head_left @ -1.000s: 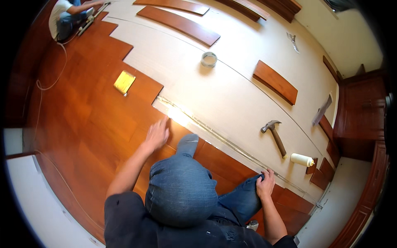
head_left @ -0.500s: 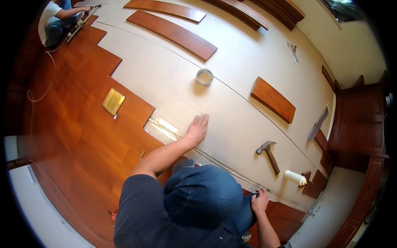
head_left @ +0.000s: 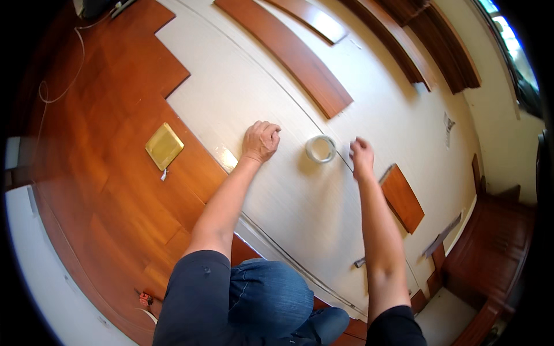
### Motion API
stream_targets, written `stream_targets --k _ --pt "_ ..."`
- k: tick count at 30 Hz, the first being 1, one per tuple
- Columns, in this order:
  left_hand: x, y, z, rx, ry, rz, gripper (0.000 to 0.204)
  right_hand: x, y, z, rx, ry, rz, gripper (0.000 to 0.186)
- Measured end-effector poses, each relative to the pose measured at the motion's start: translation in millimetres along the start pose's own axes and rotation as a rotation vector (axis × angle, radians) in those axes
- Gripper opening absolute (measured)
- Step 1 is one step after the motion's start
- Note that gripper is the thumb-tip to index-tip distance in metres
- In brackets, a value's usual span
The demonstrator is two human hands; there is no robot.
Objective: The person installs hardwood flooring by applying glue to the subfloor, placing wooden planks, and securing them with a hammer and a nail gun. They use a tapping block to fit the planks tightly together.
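Note:
My left hand [head_left: 261, 141] rests on the pale sheet underlay [head_left: 277, 190], just beyond the edge of the laid wood floor [head_left: 121, 161]. Its fingers are bent, and nothing shows in them. My right hand [head_left: 362, 155] reaches out over the underlay, thumb and fingers bent but apart, with no object visible between them. Closest to it, on its left, lies a roll of tape [head_left: 332, 151], not touched. A short wood plank [head_left: 404, 199] lies to the right of my right wrist. Behind my right forearm, most of the hammer [head_left: 359, 263] is hidden.
Long planks [head_left: 288, 60] lie on the underlay ahead. Stacked dark mouldings [head_left: 444, 52] line the far right wall. A gold-coloured square tin [head_left: 165, 146] sits on the wood floor. Near my left elbow is a red tape measure [head_left: 145, 299]. A thin cable [head_left: 79, 57] trails at far left.
My right hand has left my knee and stretched forward to beside the roll of tape. My left hand has moved slightly forward, its fingers more bent. The view has shifted, and the other person is mostly out of it.

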State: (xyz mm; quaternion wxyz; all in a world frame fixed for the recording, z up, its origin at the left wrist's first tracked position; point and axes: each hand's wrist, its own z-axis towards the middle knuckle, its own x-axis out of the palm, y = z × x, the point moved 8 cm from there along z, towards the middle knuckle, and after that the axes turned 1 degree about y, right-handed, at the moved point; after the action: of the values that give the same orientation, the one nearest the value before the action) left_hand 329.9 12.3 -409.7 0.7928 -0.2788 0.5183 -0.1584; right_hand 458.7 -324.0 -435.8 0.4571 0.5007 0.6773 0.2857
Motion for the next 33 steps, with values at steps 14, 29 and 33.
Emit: stream_targets --k 14,29,33 --pt "-8.4 20.5 0.1 -0.073 -0.014 -0.090 0.011 68.8 139.5 61.0 -0.064 0.246 0.311 0.032" --pt "16.8 60.4 3.6 -0.439 -0.116 -0.528 0.031 -70.4 198.1 -214.4 -0.852 -0.123 -0.447 0.022" --pt "57.6 -6.8 25.1 -0.783 -0.108 -1.453 0.078 -118.7 184.0 -349.7 -1.101 -0.147 -0.445 0.039"
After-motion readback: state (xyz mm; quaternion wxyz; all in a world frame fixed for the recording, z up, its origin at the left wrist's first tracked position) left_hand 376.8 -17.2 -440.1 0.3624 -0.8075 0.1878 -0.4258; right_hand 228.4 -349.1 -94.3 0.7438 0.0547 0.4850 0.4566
